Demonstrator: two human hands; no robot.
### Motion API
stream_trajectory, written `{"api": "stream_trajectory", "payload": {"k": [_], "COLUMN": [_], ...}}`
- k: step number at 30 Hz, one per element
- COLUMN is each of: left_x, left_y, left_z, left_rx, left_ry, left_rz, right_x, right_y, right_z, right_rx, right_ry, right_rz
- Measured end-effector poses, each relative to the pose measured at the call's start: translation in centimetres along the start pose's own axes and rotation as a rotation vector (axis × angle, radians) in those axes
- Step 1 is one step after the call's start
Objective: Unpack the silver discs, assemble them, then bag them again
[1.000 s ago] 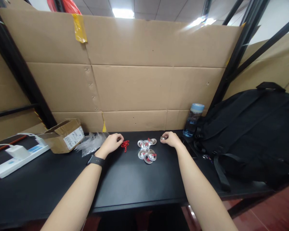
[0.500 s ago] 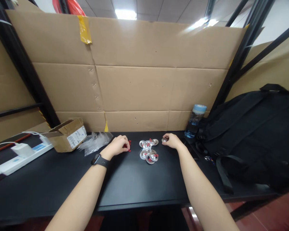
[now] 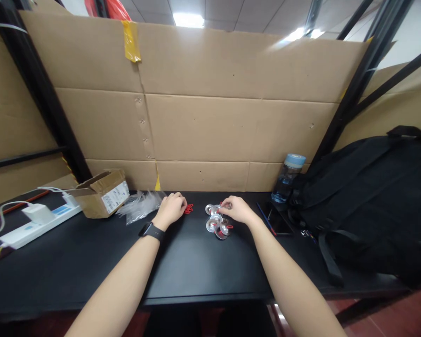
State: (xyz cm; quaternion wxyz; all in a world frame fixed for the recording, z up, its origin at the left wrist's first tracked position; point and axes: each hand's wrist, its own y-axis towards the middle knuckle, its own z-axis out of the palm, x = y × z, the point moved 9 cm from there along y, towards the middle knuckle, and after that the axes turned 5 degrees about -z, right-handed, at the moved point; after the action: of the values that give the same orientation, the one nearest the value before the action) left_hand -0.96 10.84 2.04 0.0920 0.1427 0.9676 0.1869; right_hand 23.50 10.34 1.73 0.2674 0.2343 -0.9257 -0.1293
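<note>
Small silver finger cymbals (image 3: 214, 223) with red cord loops lie in an overlapping pile on the black table. My right hand (image 3: 236, 209) is at the pile's far right side, fingers pinched on a finger cymbal (image 3: 228, 206) that they partly cover. My left hand (image 3: 171, 209), with a black watch (image 3: 152, 230) on the wrist, rests to the left of the pile, its fingers curled. Red cord loops (image 3: 188, 209) lie right beside its fingertips. Whether those fingers hold anything is hidden.
A clear plastic bag (image 3: 140, 208), an open cardboard box (image 3: 101, 194) and a white power strip (image 3: 42, 227) are on the left. To the right are a dark phone (image 3: 279, 220), a blue-lidded bottle (image 3: 288, 178) and a black backpack (image 3: 372, 201). A cardboard wall (image 3: 199, 131) stands behind.
My right hand has moved left with a finger cymbal, from beside the pile onto its right side. My left hand has shifted slightly off the red cords, showing more of them.
</note>
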Motion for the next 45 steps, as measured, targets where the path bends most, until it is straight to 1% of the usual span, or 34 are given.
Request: {"api": "stream_trajectory", "payload": {"k": [2,4,6,9,11,13,16,18,21,25,32,36,40,45], "left_x": [0.0,-0.3,-0.9,-2.6,-4.1,-5.7,-7.6,-8.2,-8.4,-8.5,-8.5,-8.6,-8.5,-8.4], "left_y": [0.0,0.0,0.0,-0.1,-0.4,-0.7,-1.2,-1.5,-1.6,-1.7,-1.8,-1.8,-1.7,-1.7], "left_z": [0.2,0.0,-0.3,-0.6,-0.6,-0.8,-1.7,-2.3,-2.9,-3.3,-2.9,-2.9,-2.9,-2.3], "left_rx": [0.001,-0.022,-0.054,-0.073,-0.066,-0.065,-0.096,-0.132,-0.169,-0.179,-0.157,-0.185,-0.207,-0.18], "left_ry": [-0.009,-0.031,-0.086,-0.225,-0.318,-0.411,-0.571,-0.647,-0.662,-0.591,-0.528,-0.493,-0.457,-0.401], "left_rz": [0.004,0.015,0.042,0.111,0.161,0.208,0.271,0.274,0.253,0.289,0.331,0.321,0.298,0.279], "right_x": [0.5,0.7,0.7,0.5,0.5,0.9,2.3,3.4,4.2,4.5,4.8,4.7,4.3,5.1], "right_y": [0.0,0.1,0.2,0.3,0.3,0.4,0.3,0.2,0.1,0.0,-0.2,-0.2,-0.1,0.0], "right_z": [0.6,0.7,0.3,-0.6,-0.7,-0.1,1.1,1.6,1.8,1.7,2.2,2.7,3.5,3.6], "right_rx": [0.0,-0.002,-0.028,-0.094,-0.115,-0.102,-0.04,-0.013,-0.018,-0.024,-0.009,-0.065,-0.057,-0.036], "right_ry": [-0.037,-0.042,-0.027,0.052,0.195,0.43,0.796,0.919,0.954,0.956,0.987,1.065,1.072,1.057], "right_rz": [0.004,-0.008,-0.009,0.011,0.027,0.042,0.035,0.022,0.024,0.033,0.094,0.114,0.139,0.045]}}
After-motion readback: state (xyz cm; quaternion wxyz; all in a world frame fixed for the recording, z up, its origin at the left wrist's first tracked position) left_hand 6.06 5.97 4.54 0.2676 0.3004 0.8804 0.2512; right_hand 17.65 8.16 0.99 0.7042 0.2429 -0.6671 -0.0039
